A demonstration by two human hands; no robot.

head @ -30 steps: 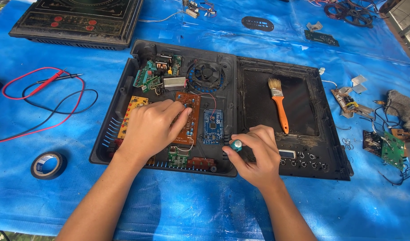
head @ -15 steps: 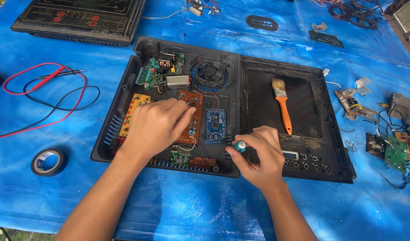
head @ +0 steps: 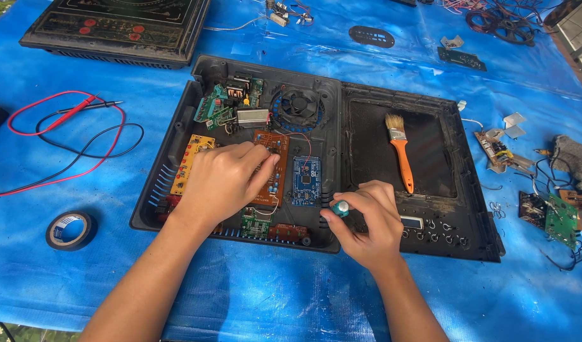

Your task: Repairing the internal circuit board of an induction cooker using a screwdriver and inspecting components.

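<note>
2 hands work inside an opened black appliance casing (head: 177, 136) on a blue tarp (head: 272, 297).
Left hand (head: 224, 180) presses flat, fingers together, on an orange circuit board (head: 273, 152) (partly covered); right hand (head: 370, 221) pinches a small teal-capped tool (head: 340, 208) at the casing's front edge.

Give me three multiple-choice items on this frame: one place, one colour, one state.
1. Where does the paintbrush lie?
A. On the roll of tape
B. In the right half of the open black casing
C. On the fan

2. What colour is the circuit board right of the brown one?
A. Blue
B. White
C. Pink

3. What is the right hand doing?
A. Resting flat and empty
B. Holding the paintbrush
C. Pinching a small teal-capped tool

Answers: 1 B, the brush rests on the dark right panel; 2 A, the board is blue; 3 C, fingers close round the teal cap.
</note>
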